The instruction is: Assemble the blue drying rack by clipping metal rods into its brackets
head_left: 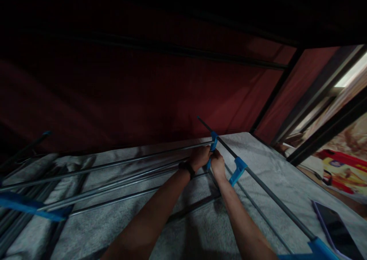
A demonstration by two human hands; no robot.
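Note:
Both my hands are close together at a blue plastic connector [213, 137] on the grey metal pole of a rack frame. My left hand [200, 157], with a dark band at the wrist, is closed around the end of a thin metal tube [160, 167] beside the connector. My right hand [217, 163] has its fingers closed on the connector's lower part; the fingertips and the joint itself are partly hidden. Another blue connector [238, 170] sits further along the long pole [269, 193]. Several parallel tubes run left to a blue crosspiece [34, 206].
Loose metal tubes [17, 218] lie in a pile at the far left. A grey fleecy cover [266, 157] lies beneath the frame. A phone [338, 229] rests at the lower right, near a red printed package [344, 172]. A dark red wall panel [160, 107] stands behind.

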